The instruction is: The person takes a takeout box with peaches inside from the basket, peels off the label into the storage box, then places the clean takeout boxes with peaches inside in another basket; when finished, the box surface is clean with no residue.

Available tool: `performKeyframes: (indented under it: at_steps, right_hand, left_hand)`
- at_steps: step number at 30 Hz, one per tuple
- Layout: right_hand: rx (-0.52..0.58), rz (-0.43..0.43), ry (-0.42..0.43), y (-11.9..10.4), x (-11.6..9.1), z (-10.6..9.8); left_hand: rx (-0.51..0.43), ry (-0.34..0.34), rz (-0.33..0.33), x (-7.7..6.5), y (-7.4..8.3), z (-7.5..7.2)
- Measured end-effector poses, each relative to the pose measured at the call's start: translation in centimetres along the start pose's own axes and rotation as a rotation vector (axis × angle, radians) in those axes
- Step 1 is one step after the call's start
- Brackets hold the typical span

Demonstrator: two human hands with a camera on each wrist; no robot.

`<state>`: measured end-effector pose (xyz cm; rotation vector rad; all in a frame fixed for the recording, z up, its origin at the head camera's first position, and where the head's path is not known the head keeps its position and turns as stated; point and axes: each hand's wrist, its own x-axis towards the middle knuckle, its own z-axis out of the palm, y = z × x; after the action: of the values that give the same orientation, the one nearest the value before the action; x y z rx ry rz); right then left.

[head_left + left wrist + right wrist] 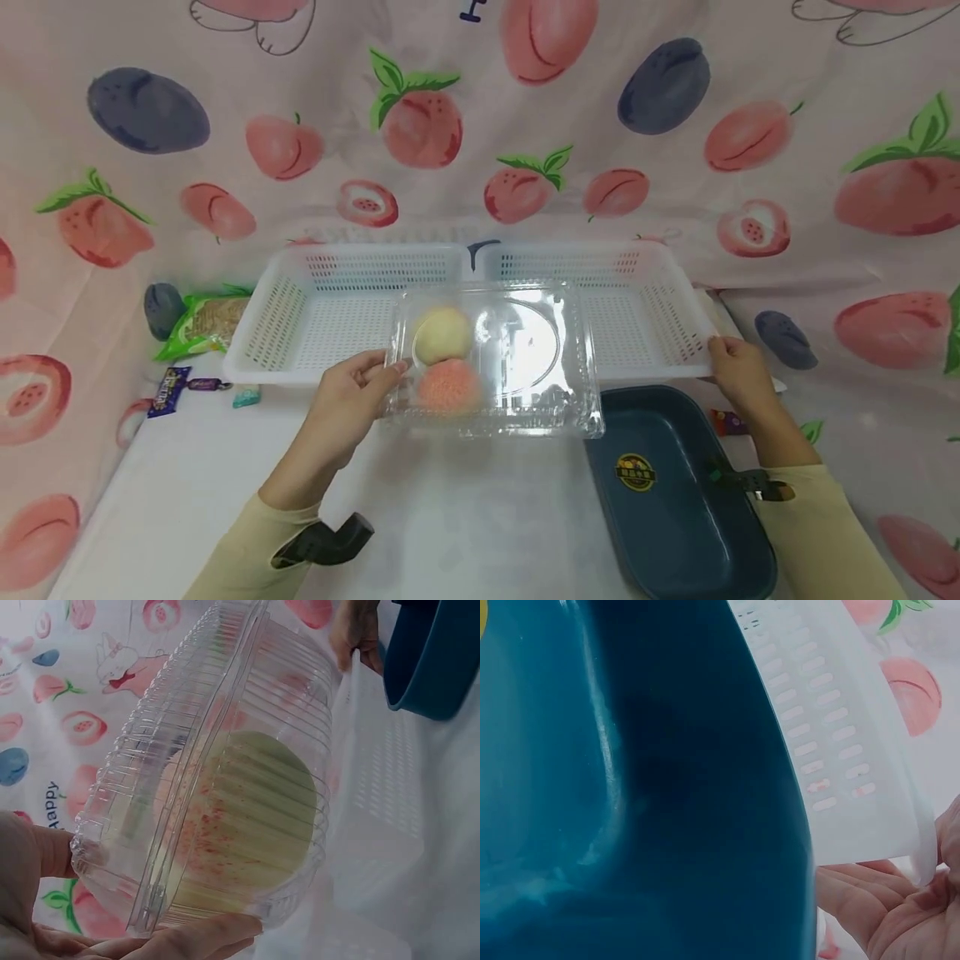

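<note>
My left hand (350,402) grips the left side of a clear plastic clamshell box (525,417), held up in front of two white baskets. Inside it, on the left, lie a yellowish peach-like fruit (442,335) and a pink round one (449,385); the lid looks closed. In the left wrist view, red specks mark the pale fruit (259,810) behind the ribbed wall. With thumb and fingers, my right hand (742,372) pinches the front right corner of the right white basket (645,312). The right wrist view shows that basket's rim (926,855) between thumb and fingers.
The left white basket (300,333) stands beside the right one. A dark blue tray (675,500) with a round sticker lies at front right, under my right forearm. Several wrapped snacks, including a green bag (202,325) and a purple packet (168,392), lie at left.
</note>
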<state>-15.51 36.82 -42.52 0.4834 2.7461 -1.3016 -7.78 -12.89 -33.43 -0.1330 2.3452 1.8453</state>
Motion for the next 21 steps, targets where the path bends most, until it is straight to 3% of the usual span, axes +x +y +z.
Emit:
performKeyframes:
  at_steps: [6,10,21]
  right_hand:
    - [-0.002,-0.06,0.034,-0.1,-0.1,0.0]
    - [-0.012,-0.056,0.034,0.0,-0.1,0.1]
    - [-0.049,-0.057,0.082,-0.2,-0.1,0.2]
  left_hand:
    - [0.055,-0.005,0.0,4.1,1.3,1.9]
    - [0.053,-0.01,-0.025,6.4,1.8,3.0]
    - [0.025,-0.024,-0.071,9.2,2.5,5.4]
